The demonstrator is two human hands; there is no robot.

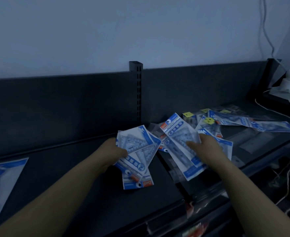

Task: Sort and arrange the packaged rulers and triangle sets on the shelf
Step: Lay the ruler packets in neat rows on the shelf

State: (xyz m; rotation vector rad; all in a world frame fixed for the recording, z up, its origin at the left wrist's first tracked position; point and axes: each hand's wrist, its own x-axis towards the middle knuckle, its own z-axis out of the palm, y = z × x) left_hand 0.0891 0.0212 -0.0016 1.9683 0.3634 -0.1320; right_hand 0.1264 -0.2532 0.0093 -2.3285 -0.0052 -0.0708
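Blue packs (140,147) gripped in my left hand (114,151) and right hand (207,148); sorting looks early, heap (214,124) left on shelf (64,177)

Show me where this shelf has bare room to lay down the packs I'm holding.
Bare shelf lies left of the upright post, between the far-left pack and the fanned packs in the left hand, back to the rear panel. Right of the post it is crowded: a heap of packs behind the right hand and its held pack, white cables beyond.
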